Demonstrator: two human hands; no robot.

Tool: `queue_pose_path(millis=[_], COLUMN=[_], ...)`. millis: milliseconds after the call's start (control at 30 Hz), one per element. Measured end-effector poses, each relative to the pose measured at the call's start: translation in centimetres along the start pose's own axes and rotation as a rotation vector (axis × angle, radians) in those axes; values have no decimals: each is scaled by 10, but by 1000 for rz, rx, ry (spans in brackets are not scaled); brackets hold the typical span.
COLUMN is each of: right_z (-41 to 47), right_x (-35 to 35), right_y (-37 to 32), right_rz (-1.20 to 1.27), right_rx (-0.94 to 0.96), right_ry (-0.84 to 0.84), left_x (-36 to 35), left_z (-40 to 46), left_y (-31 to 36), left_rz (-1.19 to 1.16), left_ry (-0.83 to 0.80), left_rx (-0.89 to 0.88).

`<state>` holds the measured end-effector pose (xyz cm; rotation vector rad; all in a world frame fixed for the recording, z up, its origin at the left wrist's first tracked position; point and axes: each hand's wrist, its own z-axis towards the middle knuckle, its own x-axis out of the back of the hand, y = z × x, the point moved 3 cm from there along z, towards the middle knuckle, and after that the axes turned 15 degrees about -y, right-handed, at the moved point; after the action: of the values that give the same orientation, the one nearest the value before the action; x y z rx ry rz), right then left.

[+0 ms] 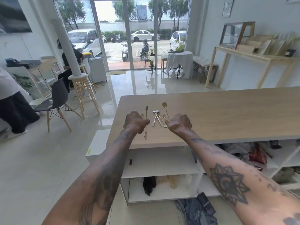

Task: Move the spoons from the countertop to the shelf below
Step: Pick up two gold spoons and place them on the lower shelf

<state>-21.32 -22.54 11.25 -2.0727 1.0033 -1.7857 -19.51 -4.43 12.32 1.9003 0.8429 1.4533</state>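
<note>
Several spoons lie near the left end of the wooden countertop (227,114). My left hand (135,123) is closed in a pinch around the stem of a long gold spoon (146,109). My right hand (178,124) is closed on the handle end of another long gold spoon (164,105). Whether either spoon is off the surface I cannot tell. Between my hands rest two crossed silver spoons (155,119) and a small gold spoon (164,116). Another small gold spoon (142,114) peeks out beside my left knuckles. The white shelf (162,164) sits directly under the countertop.
A small dark object (130,161) lies on the shelf's left side. The lower shelf holds a black item (149,185) and cloth. Clothes (196,210) lie on the floor in front. The right-hand cubbies are stuffed. A grey chair (56,101), stools and people stand at left.
</note>
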Motion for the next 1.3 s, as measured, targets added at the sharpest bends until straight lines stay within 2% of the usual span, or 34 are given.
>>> queue_pose_path(millis=[300, 633, 767, 1000, 1133, 1300], right_z=[-15, 26, 72, 174, 224, 264], right_x=[-71, -217, -270, -361, -404, -440], right_y=[55, 145, 176, 219, 215, 197], right_rz=[-40, -131, -73, -12, 0, 35], right_rx=[-67, -188, -222, -295, -284, -255], right_ry=[-114, -283, -337, -362, -333, -312], left_x=[-61, -149, -176, -230, -249, -258], left_z=[-3, 33, 76, 189, 249, 297], left_y=[-85, -229, -279, -352, -382, -396], left_rz=[48, 53, 11, 25, 98, 223], left_ry=[-72, -219, -261, -227, -271, -216], left_rx=[117, 349, 381, 434, 410, 328])
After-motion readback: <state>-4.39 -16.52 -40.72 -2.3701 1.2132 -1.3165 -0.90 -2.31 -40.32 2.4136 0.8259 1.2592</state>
